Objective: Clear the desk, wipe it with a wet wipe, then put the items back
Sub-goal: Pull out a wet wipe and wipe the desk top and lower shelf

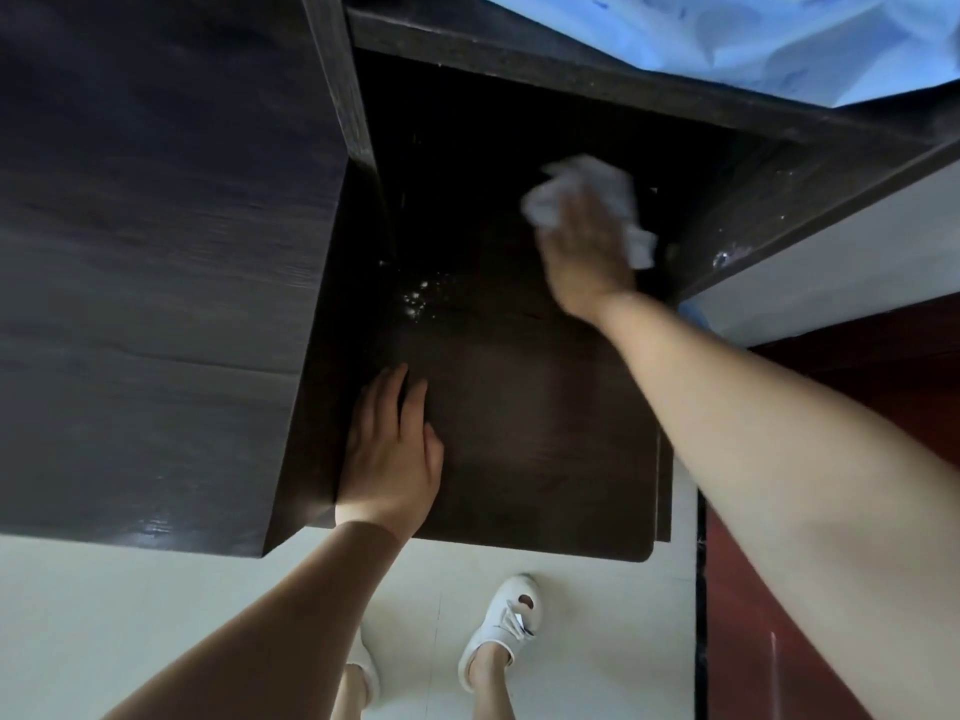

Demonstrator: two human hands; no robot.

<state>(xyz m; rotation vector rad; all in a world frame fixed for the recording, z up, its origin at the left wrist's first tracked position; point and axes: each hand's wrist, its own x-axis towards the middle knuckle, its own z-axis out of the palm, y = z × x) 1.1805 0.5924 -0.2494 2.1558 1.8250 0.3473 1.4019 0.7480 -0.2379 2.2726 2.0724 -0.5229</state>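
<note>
The dark wooden desk top point(519, 439) fills the middle of the head view and carries no items. My right hand point(582, 252) is pressed on the far right part of it, shut on a crumpled white wet wipe point(610, 192) that sticks out past my fingers. My left hand point(392, 454) lies flat and open on the desk's near left part, against the tall cabinet side. A patch of white specks point(418, 296) sits on the desk surface to the left of the wipe.
A tall dark cabinet point(156, 252) stands along the desk's left. A dark back panel point(571, 70) and a right side panel point(769, 200) box the desk in. Light blue fabric point(753, 39) hangs at the top right. My feet in white shoes point(506, 621) stand on the pale floor.
</note>
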